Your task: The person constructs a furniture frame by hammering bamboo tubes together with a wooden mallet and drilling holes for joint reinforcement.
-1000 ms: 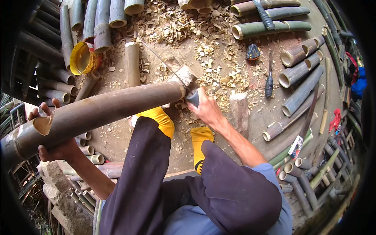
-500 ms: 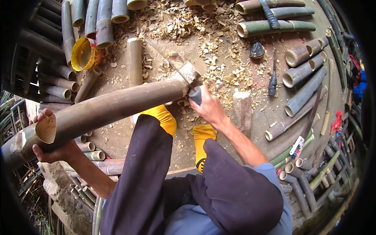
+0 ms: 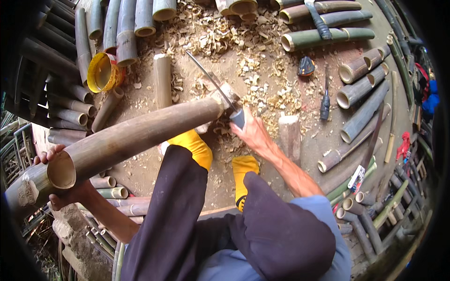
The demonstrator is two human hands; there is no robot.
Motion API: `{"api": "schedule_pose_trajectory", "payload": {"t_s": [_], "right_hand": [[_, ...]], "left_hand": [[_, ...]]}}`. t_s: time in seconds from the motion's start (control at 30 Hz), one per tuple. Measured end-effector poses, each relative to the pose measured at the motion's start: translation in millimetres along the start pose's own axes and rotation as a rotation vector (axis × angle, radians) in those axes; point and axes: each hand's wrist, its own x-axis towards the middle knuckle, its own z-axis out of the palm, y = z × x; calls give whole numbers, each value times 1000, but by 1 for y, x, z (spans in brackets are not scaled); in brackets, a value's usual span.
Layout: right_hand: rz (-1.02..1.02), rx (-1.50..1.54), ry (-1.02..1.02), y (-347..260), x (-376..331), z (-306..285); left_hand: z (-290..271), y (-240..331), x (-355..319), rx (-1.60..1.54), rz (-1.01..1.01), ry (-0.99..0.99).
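Note:
A long brown bamboo pole (image 3: 140, 136) slants from lower left to the middle, its far end resting on a wooden block. My left hand (image 3: 63, 189) cups the pole's hollow near end from below. My right hand (image 3: 251, 131) is shut on the handle of a long knife (image 3: 213, 84), whose blade lies against the pole's far end and points up and to the left. My two yellow shoes (image 3: 194, 147) stand on the ground just below the pole.
Cut bamboo tubes (image 3: 363, 91) lie all around the dirt floor, stacked at the left, top and right. A yellow plastic tub (image 3: 103, 72) sits at upper left. Wood chips (image 3: 220, 33) cover the ground at the top. A short log (image 3: 289, 133) stands right of my right hand.
The pole's near end has dropped lower in the picture with my left hand. My right hand and the knife stay at the pole's far end.

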Motion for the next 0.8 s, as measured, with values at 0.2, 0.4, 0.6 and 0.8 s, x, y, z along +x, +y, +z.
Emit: {"api": "schedule_pose_trajectory", "payload": {"t_s": [0.2, 0.4, 0.6, 0.8], "right_hand": [[-384, 190, 293, -61, -28, -15], [14, -26, -30, 1, -13, -3], [-255, 129, 174, -61, -30, -16], [-39, -90, -24, 3, -4, 4]], "left_hand": [[-2, -2, 0, 126, -19, -287], [22, -7, -8, 95, -129, 188], [-24, 4, -3, 70, 63, 198], [10, -5, -7, 228, 138, 245]]}}
